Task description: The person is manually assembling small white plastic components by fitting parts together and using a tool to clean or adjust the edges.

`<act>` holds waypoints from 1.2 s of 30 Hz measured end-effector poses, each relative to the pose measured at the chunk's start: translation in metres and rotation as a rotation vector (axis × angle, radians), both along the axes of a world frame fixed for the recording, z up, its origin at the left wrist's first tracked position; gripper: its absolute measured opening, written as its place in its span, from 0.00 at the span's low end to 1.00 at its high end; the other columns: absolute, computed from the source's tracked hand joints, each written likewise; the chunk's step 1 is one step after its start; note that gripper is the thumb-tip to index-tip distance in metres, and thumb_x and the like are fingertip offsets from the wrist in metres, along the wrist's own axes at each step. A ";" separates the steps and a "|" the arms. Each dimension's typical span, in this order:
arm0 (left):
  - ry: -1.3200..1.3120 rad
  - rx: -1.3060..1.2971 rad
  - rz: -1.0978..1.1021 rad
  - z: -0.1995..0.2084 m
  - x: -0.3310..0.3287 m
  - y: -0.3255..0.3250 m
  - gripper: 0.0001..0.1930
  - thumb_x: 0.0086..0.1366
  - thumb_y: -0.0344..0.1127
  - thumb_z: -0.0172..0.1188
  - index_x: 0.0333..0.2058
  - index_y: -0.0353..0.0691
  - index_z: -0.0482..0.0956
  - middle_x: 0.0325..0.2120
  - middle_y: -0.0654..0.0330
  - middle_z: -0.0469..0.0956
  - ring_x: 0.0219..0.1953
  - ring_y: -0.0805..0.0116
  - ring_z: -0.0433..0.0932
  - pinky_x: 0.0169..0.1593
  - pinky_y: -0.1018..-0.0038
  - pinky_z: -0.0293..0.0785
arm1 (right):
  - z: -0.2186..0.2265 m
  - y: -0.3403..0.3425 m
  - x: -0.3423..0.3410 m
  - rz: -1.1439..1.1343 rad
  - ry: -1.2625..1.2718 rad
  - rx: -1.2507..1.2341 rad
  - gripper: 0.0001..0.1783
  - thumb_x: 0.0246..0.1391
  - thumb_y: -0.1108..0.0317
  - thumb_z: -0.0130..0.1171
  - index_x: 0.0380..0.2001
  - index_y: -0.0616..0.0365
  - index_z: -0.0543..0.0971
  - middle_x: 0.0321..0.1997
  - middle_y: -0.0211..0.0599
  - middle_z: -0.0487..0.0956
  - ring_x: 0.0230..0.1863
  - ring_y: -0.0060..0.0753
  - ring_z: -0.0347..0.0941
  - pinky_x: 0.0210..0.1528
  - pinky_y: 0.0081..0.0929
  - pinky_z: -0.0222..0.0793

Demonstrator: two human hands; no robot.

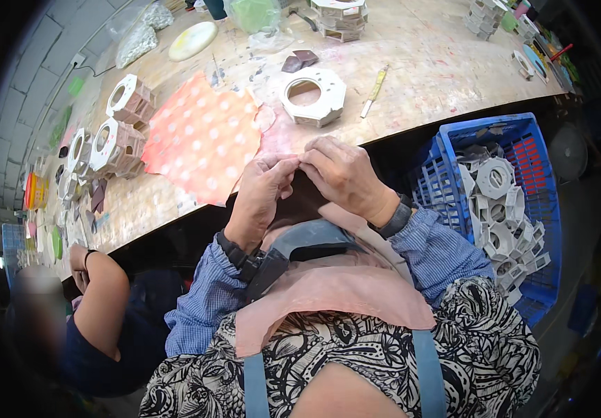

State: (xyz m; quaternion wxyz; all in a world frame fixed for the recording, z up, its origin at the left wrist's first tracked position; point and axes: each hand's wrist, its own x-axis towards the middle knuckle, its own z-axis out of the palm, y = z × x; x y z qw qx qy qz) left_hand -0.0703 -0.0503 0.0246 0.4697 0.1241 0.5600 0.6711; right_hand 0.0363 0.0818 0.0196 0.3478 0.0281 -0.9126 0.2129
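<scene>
At the table's near edge, my left hand [262, 198] and my right hand [346, 174] meet, fingertips pinched together. Whatever sits between them is too small to make out. Just beyond my fingers lies a white octagonal frame [334, 99] with a round hole in its top. To the left of it, an orange-pink cloth with white dots [206, 129] is spread on the table, its edges ragged. Dark brown scraps [298, 61] lie behind the frame. A slim yellow tool [376, 89], perhaps a craft knife, rests to its right.
A blue plastic crate [553, 244] stands at right, holding many white frame pieces [499, 209]. More octagonal frames [116, 143] sit at left, others [342, 17] stacked at the back. A pale oval disc [192, 40] lies far left. Another person's arm [105, 299] reaches in at lower left.
</scene>
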 end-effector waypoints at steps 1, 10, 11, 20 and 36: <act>-0.012 -0.024 -0.002 0.004 -0.002 0.005 0.07 0.59 0.33 0.56 0.31 0.34 0.75 0.17 0.71 0.65 0.18 0.84 0.60 0.21 0.85 0.56 | -0.001 0.004 -0.003 -0.027 -0.019 0.014 0.06 0.43 0.73 0.59 0.27 0.58 0.73 0.29 0.37 0.73 0.29 0.39 0.73 0.27 0.30 0.69; 0.251 -0.016 -0.069 -0.004 -0.015 0.036 0.09 0.59 0.37 0.59 0.30 0.35 0.77 0.18 0.69 0.69 0.18 0.84 0.63 0.21 0.87 0.58 | 0.001 0.032 -0.017 -0.060 -0.116 -0.500 0.02 0.46 0.75 0.57 0.26 0.61 0.74 0.25 0.41 0.74 0.25 0.39 0.72 0.26 0.27 0.67; 0.271 0.010 -0.073 -0.006 -0.017 0.038 0.09 0.59 0.37 0.59 0.30 0.35 0.77 0.18 0.69 0.70 0.17 0.84 0.63 0.20 0.87 0.58 | 0.003 0.034 -0.018 -0.067 -0.125 -0.559 0.02 0.45 0.75 0.56 0.24 0.61 0.74 0.24 0.44 0.73 0.25 0.44 0.72 0.26 0.29 0.67; 0.382 0.015 -0.042 -0.021 -0.030 0.067 0.08 0.59 0.34 0.59 0.28 0.34 0.77 0.18 0.69 0.70 0.20 0.85 0.65 0.23 0.86 0.59 | 0.021 0.074 -0.030 0.040 -0.422 -0.821 0.06 0.45 0.74 0.58 0.28 0.66 0.77 0.24 0.37 0.78 0.26 0.23 0.74 0.27 0.19 0.68; 0.986 -0.077 0.263 -0.039 -0.063 0.097 0.06 0.58 0.30 0.59 0.32 0.33 0.77 0.22 0.66 0.75 0.23 0.83 0.67 0.28 0.85 0.65 | 0.000 0.136 -0.088 -0.212 -0.380 -0.431 0.08 0.46 0.70 0.59 0.26 0.66 0.78 0.20 0.35 0.76 0.22 0.20 0.70 0.22 0.18 0.66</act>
